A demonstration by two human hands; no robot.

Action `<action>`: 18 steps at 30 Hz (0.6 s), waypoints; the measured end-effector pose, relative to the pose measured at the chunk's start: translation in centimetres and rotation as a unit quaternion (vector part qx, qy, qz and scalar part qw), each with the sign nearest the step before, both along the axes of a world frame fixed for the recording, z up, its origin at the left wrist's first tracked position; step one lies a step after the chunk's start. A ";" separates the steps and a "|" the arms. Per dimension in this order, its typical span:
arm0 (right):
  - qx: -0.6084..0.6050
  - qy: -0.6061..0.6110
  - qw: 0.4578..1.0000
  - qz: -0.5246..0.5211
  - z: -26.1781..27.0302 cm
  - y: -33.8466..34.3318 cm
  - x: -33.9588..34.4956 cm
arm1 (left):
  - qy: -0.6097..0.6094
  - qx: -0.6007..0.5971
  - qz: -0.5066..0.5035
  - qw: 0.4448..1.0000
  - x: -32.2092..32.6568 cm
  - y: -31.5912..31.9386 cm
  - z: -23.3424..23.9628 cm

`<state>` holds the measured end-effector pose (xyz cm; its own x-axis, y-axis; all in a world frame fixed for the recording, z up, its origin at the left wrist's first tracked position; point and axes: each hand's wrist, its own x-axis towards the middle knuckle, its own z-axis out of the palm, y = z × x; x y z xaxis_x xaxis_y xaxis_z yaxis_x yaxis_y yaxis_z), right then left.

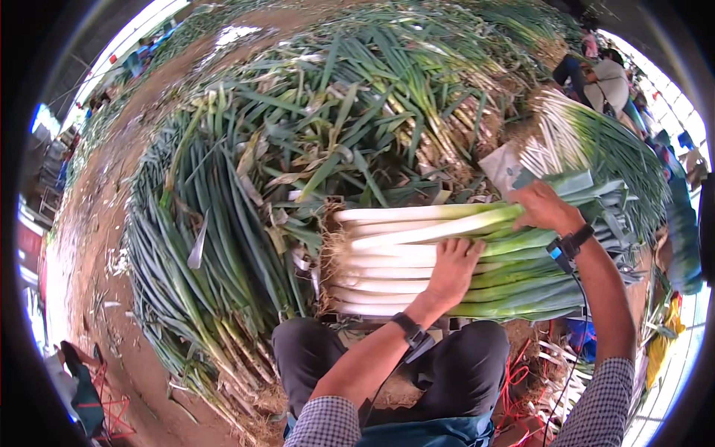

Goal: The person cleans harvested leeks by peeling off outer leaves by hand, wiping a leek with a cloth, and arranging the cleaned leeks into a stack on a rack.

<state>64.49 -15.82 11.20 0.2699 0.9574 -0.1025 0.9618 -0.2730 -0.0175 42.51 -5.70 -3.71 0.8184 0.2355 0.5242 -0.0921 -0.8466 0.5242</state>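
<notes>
Several peeled leeks (385,274) lie side by side in front of my knees, white root ends to the left and green leaves to the right. My left hand (455,271) rests on top of them where white turns to green, its fingers pointing away from me. Higher up, my right hand (539,209) grips one leek (447,226) by its green part. That leek slants across the top of the row, its roots at the left. The thumb and fingers partly hide its leaf base. Both wrists carry dark bands.
Unpeeled leeks (223,240) are heaped at the left, and a tangle of leaves (335,145) lies beyond the row. Cleaned leeks (592,134) are stacked at the upper right. Red string (511,380) lies by my right leg. Another person (606,84) sits at the far right.
</notes>
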 end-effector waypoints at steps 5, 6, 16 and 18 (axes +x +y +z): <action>-0.045 0.023 0.998 -0.025 -1.5 1.6 0.3 | 0.006 -0.012 0.005 1.000 -0.5 0.4 -0.4; -0.053 0.035 0.998 -0.027 -1.6 2.3 -0.3 | 0.010 -0.007 0.007 1.000 -0.5 0.5 -0.4; -0.108 0.084 0.988 -0.067 -3.5 3.9 -3.5 | -0.063 0.031 0.075 0.995 -1.4 4.8 0.1; -0.072 0.069 0.994 -0.044 -4.6 4.8 -3.1 | 0.024 -0.009 0.084 0.996 -2.3 8.6 -2.4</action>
